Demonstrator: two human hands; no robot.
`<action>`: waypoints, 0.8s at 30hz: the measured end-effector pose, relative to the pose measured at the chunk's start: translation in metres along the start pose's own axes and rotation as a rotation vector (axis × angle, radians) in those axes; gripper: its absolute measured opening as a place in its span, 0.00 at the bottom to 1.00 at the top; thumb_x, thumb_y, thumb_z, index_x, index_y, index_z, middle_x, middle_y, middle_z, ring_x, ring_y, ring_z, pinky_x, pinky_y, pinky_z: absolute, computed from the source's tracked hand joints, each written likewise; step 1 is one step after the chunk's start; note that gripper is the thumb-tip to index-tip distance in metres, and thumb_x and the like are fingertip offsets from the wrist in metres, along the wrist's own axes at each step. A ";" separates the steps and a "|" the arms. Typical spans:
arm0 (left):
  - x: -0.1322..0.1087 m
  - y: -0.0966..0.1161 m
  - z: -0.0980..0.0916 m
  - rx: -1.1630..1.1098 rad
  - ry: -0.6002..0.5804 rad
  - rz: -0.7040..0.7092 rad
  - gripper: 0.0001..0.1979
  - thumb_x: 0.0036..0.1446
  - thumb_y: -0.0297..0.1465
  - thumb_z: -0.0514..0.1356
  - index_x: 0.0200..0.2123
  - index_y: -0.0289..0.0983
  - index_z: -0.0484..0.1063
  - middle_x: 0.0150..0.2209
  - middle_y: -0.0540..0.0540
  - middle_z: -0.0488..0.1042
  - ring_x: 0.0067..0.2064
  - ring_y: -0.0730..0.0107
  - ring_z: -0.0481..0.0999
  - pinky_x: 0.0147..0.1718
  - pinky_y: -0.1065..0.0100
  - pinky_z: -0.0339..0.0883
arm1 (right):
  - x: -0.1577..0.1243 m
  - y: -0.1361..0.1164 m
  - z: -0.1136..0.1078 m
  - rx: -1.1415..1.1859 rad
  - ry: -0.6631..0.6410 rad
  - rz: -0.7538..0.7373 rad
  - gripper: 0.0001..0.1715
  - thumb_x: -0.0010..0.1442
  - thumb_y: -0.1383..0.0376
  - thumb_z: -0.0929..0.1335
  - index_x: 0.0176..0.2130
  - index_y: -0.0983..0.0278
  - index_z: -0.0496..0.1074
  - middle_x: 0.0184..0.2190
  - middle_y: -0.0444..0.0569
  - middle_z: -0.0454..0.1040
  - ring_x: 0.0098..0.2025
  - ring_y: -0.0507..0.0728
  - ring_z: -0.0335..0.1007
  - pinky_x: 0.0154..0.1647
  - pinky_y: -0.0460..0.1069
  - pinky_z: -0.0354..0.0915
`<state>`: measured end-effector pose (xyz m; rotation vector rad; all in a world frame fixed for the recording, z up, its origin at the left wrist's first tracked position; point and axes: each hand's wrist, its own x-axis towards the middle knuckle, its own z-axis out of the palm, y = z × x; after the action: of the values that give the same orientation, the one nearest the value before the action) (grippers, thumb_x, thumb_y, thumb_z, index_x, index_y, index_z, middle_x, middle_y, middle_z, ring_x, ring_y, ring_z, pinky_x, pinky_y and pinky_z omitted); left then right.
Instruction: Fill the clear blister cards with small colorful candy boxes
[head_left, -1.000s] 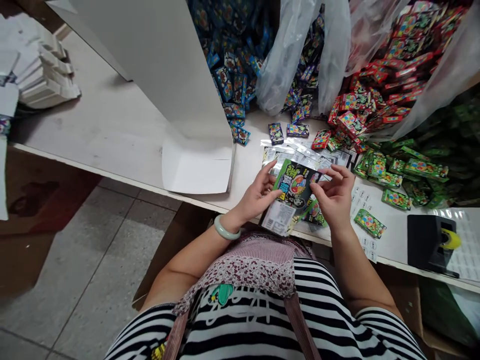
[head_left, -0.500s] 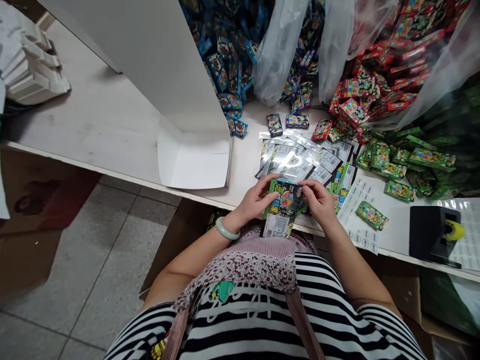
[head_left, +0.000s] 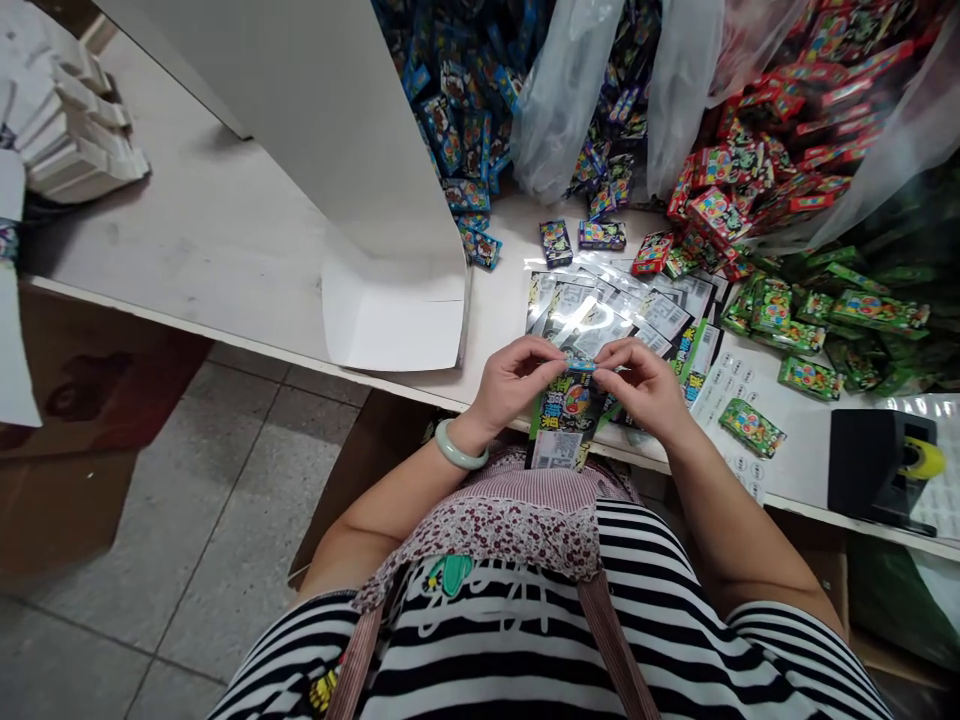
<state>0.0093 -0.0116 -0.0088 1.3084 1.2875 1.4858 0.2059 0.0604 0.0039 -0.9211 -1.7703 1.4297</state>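
Between my hands is a printed black-and-green packaging bag (head_left: 566,410), its lower end hanging past the table edge by my apron. My left hand (head_left: 519,385) is closed in a pinch at the top left of the bag. Opposite it, my right hand (head_left: 639,385) pinches the top right corner, fingertips close to the left ones. A narrow blue strip (head_left: 580,365) shows between the fingertips; whether it is a small box or part of the bag I cannot tell. Just beyond lie several overlapping clear-topped printed bags (head_left: 600,310) on the table.
Piles of small blue boxes (head_left: 461,140), red boxes (head_left: 720,210) and green boxes (head_left: 780,310) line the back and right. Two purple boxes (head_left: 602,235) lie apart. A sticker sheet (head_left: 720,390), a tape dispenser (head_left: 870,465) and a white cardboard panel (head_left: 390,320) flank the bags.
My fingertips have drawn together at the bag's top edge and now pinch it; before, they lay along its upper sides. The whole view has shifted slightly.
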 end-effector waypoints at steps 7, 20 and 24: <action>0.012 0.011 -0.001 0.057 -0.001 -0.134 0.08 0.57 0.34 0.66 0.31 0.37 0.73 0.29 0.50 0.75 0.30 0.74 0.72 0.30 0.69 0.68 | 0.018 -0.008 0.004 0.055 -0.084 0.174 0.19 0.53 0.50 0.75 0.29 0.61 0.70 0.27 0.43 0.72 0.29 0.53 0.67 0.31 0.50 0.66; -0.002 -0.001 -0.023 0.102 -0.257 0.103 0.05 0.62 0.33 0.65 0.41 0.40 0.76 0.40 0.45 0.78 0.40 0.70 0.78 0.35 0.68 0.72 | -0.010 -0.003 0.000 -0.247 -0.144 -0.258 0.02 0.64 0.64 0.70 0.39 0.58 0.73 0.42 0.49 0.76 0.43 0.57 0.73 0.38 0.52 0.70; -0.003 -0.002 -0.021 0.140 -0.186 0.107 0.07 0.63 0.31 0.63 0.44 0.40 0.76 0.40 0.46 0.77 0.41 0.70 0.77 0.38 0.68 0.72 | -0.014 0.005 0.006 -0.228 -0.056 -0.221 0.04 0.65 0.64 0.68 0.43 0.58 0.73 0.43 0.51 0.75 0.46 0.57 0.73 0.38 0.52 0.71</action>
<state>-0.0107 -0.0180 -0.0109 1.5892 1.2350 1.3284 0.2084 0.0463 -0.0028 -0.7754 -2.0383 1.1417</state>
